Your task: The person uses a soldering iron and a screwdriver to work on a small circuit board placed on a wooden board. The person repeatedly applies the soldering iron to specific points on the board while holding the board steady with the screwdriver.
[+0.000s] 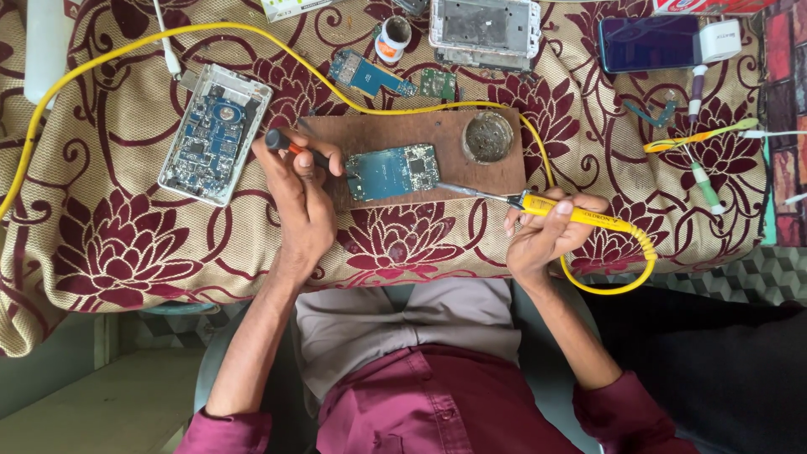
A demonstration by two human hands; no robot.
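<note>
A small blue circuit board (392, 171) lies on a brown wooden block (403, 134). My left hand (301, 197) rests at the board's left edge and grips a thin tool with a black and orange handle (286, 144). My right hand (546, 229) holds a yellow soldering iron (565, 210); its metal tip (454, 189) reaches the board's right edge. The iron's yellow cord (252, 38) loops across the table.
A round tin of dark paste (487, 137) sits on the block. An opened phone with a blue board (214, 133) lies left, a bare phone frame (485, 29) and a dark-screened phone (648, 43) behind. Small boards, a tape roll (392, 38) and tools lie on the flowered cloth (109, 244).
</note>
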